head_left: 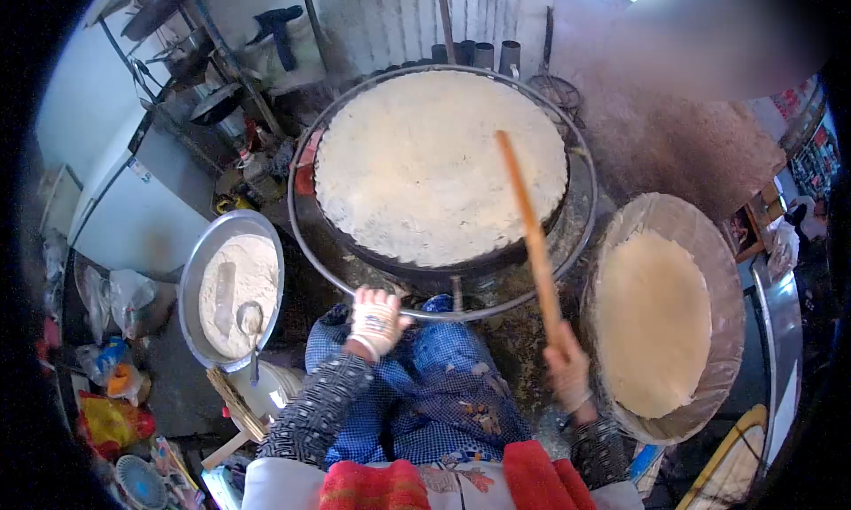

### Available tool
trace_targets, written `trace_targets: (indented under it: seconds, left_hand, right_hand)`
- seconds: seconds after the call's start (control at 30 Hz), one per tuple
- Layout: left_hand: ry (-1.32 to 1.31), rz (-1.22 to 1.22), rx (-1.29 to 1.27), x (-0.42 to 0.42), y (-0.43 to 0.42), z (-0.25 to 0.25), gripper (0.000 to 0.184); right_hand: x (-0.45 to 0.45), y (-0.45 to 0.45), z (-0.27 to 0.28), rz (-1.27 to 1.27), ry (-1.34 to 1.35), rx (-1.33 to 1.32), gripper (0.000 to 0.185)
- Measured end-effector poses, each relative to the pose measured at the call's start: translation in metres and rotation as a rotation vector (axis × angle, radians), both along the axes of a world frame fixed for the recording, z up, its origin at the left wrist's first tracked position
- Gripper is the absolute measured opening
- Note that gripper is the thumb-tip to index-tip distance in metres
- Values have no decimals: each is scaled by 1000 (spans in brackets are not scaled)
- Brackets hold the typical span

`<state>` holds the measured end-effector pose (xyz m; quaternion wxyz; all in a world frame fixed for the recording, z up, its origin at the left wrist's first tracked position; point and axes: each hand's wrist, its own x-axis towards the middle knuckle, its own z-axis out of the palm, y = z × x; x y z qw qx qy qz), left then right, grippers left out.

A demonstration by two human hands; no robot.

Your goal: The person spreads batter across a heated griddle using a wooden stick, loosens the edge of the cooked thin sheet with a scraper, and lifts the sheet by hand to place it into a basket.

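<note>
One long wooden stick (527,226) sits in the closed fingers of the right hand (567,368), gripped near its lower end. Ahead of both hands' fingers, a broad pale sheet (443,164), dough by the look of it, covers a round dark griddle (443,275). The stick's far end slants over it; whether wood meets dough, I can't tell. The left hand (376,313), in a white glove (379,329), rests on the metal ring (483,315) around the griddle; whether its fingers close round it, I can't tell.

The step looks like tending that sheet; the next move, I'd judge, calls for a light, level touch, as it could tear. Its top is matt, its edge ragged. Right of the stick-holding fingers, a flat, smooth tan round (656,324) lies in a plastic-lined tub (727,350). Left of the gloved fingers, a shiny basin (188,302) holds powdery white stuff (261,266) and a ladle (250,317).
</note>
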<state>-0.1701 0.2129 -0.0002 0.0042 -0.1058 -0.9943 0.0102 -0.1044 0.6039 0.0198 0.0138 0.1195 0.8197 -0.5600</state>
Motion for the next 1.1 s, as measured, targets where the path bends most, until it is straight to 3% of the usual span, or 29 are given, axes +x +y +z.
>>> trace_targets:
  seconds: [0.1,0.13,0.17,0.2,0.27,0.37,0.4,0.47,0.53,0.6,0.67,0.7,0.8,0.9,0.93,1.1]
  left_hand:
    - [44,74,59,12,76,-1,49]
    - [88,-26,191,15,90,-6,44]
    - [205,-135,395,17,105,13,38]
    - [114,-190,496,23,111,2,46]
    - [147,-247,833,40,124,34,60]
    - [297,-396,704,22,132,77,68]
    - [220,-456,625,2,138,90,72]
    - [227,-588,426,-40,161,109,81]
    - [285,-761,344,-83,185,108,90]
    - [184,-849,211,-120,201,80,99]
    - [57,-763,88,-133,196,45,103]
    - [48,-722,97,-137,188,44,105]
    - [52,-591,47,-142,157,57,103]
    - [157,-534,46,-151,117,54,99]
    - [47,-469,60,-151,105,61,101]
    - [103,-322,62,-140,26,57,101]
  right_hand:
    - [30,-61,-3,329,21,-155,58]
    - [34,-72,6,326,-156,-369,60]
    - [38,-75,15,330,-198,-353,59]
    - [40,-75,25,338,-239,-334,59]
    - [59,-52,27,220,-132,-356,59]
    - [101,-10,10,73,-44,-365,59]
    - [115,-2,4,32,-29,-361,60]
    - [142,0,-7,-161,-159,-506,57]
    - [149,-2,-13,-288,-252,-710,56]
    - [142,-13,-27,-284,-318,-864,56]
    - [135,-29,-39,-230,-384,-903,56]
    - [119,-34,-10,-181,-369,-778,52]
    - [99,-29,-9,-117,-461,-1032,59]
    - [52,-43,43,11,-552,-1019,70]
    - [41,-49,48,82,-534,-997,69]
    - [13,-84,40,309,-496,-894,60]
